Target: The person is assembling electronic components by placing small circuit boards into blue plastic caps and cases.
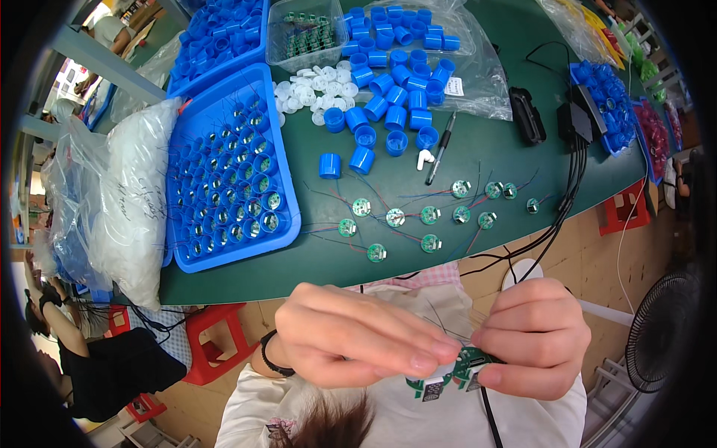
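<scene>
Above my lap, close to my body, both hands are brought together over small green circuit boards. My left hand [358, 336] is closed, its fingertips pinching a green board [415, 385] with a pale block on it. My right hand [534, 336] is closed too, thumb and fingers gripping another green board [469, 360] right beside it. Whether the two boards are joined cannot be made out. A thin dark wire rises between the hands, and a black cable [489, 418] hangs below the right one. Several round green boards [395, 217] with wires lie on the green table [448, 142].
A blue tray [293, 216] at the left holds blue cups with round boards in them. White discs [317, 89], loose blue cups [396, 97], a pen [442, 148] and a clear box [307, 56] lie farther back. Black cables [573, 175] cross the right edge; a fan [661, 332] stands right.
</scene>
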`<state>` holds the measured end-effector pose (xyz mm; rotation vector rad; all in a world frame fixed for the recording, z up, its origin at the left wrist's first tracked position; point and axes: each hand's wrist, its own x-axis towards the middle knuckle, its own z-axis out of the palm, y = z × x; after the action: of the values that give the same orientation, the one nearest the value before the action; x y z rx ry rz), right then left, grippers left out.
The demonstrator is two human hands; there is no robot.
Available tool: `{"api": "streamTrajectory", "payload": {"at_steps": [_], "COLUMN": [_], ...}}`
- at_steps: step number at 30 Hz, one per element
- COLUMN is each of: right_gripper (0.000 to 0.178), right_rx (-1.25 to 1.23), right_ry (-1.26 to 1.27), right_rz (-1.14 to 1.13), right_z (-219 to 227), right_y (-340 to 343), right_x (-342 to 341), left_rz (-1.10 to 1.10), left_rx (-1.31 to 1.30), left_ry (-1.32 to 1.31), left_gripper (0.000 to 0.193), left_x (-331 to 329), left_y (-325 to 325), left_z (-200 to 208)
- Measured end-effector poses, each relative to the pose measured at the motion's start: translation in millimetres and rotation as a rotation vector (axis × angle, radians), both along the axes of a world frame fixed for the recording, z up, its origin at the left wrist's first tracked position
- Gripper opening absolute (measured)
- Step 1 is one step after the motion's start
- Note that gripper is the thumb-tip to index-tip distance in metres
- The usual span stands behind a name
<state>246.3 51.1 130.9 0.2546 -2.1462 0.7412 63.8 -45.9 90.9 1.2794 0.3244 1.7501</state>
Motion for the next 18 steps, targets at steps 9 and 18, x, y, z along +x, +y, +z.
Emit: {"api": "streamTrajectory", "payload": {"at_steps": [9,18], "right_gripper": [0.018,0.016], "right_rx": [-0.050,-0.052], "right_ry": [-0.014,-0.021], "right_rz": [0.034,0.023], "right_z": [-1,-4], "right_y": [-1,1], "right_x": [0,0], "left_rz": [-0.078,0.035], "left_rx": [0.077,0.161], "left_ry": [-0.075,0.055], "left_gripper": [0.016,0.020], "left_x": [2,0], "left_y": [6,8], "left_z": [-6,-6]}}
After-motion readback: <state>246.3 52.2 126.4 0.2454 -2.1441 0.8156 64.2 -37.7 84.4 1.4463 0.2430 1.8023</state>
